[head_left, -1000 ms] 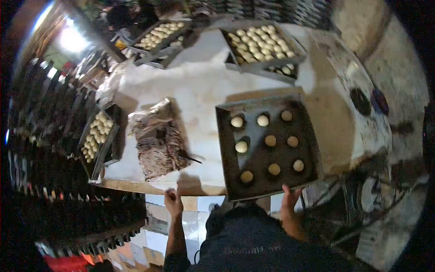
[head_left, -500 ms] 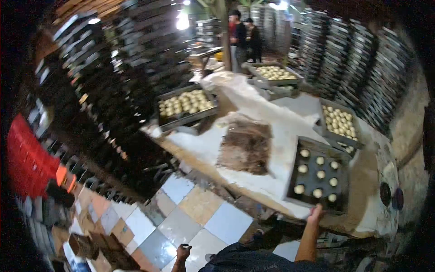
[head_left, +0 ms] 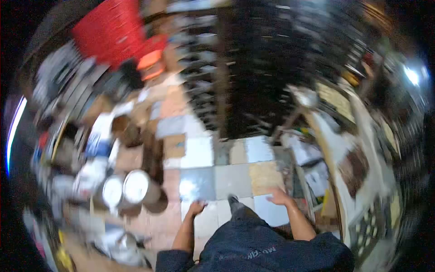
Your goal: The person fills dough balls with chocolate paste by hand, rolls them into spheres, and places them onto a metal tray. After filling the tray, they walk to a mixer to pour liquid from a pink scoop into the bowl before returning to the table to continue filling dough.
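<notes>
My right hand (head_left: pixel 280 198) is held out over the tiled floor, blurred, its fingers apart and nothing in them. My left hand (head_left: pixel 198 208) hangs lower, its fingers curled in; whether something small is in them I cannot make out. Neither hand touches anything larger. On the table (head_left: pixel 327 152) to my right, a dark tray (head_left: pixel 369 229) with pale dough balls stands at the near end, apart from my right hand. A brown patch (head_left: pixel 355 170) lies on the white tabletop.
Two round white-topped containers (head_left: pixel 136 187) stand on the floor at my left, beside cardboard boxes (head_left: pixel 129 156). Red crates (head_left: pixel 108 31) and an orange object (head_left: pixel 151 65) are at the far left. Tall dark stacks (head_left: pixel 267 68) rise ahead. Floor tiles (head_left: pixel 231 179) lie before my feet.
My view has swung left, away from the table. My right hand has let go of the tray of dough balls, which now lies at the lower right.
</notes>
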`<state>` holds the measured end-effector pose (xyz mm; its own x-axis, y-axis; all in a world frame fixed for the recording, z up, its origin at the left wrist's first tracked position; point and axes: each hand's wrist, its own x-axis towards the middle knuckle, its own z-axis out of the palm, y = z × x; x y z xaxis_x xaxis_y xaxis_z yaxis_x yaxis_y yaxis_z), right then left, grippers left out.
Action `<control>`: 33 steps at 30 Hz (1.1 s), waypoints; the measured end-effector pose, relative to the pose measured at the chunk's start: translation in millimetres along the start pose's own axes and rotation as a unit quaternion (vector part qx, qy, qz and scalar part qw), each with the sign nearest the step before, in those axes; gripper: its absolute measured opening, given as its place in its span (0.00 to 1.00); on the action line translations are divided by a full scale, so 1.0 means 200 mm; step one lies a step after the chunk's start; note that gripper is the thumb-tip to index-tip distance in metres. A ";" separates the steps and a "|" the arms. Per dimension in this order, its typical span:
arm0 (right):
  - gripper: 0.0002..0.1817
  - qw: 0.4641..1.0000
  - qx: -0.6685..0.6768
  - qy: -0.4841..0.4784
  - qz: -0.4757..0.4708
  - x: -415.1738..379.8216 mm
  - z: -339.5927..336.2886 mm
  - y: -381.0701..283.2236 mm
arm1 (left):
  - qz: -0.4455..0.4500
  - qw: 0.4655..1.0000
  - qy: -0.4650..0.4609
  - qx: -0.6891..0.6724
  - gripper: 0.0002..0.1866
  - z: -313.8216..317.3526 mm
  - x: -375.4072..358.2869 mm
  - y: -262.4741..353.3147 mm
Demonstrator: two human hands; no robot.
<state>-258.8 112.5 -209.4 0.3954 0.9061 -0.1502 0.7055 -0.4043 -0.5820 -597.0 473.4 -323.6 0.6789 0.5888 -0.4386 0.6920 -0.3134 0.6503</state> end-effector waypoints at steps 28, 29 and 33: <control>0.15 0.818 0.094 -0.277 -0.495 3.01 2.28 -4.53 | -0.588 0.643 0.220 -0.440 0.18 -0.40 -1.68 -1.92; 0.17 0.795 0.077 -0.259 -0.543 3.02 2.53 -4.46 | -0.576 0.658 0.177 -0.452 0.19 -0.52 -1.69 -2.01; 0.23 0.750 -0.124 -0.408 -0.506 2.89 2.95 -4.36 | -0.517 0.741 0.115 -0.414 0.23 -1.12 -1.70 -2.55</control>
<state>-992.0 1061.3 -260.7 -0.8356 0.4988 -0.2302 0.5301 0.6220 -0.5763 -1235.3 600.8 -367.2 -0.2338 0.3371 -0.9120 0.3606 0.9011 0.2406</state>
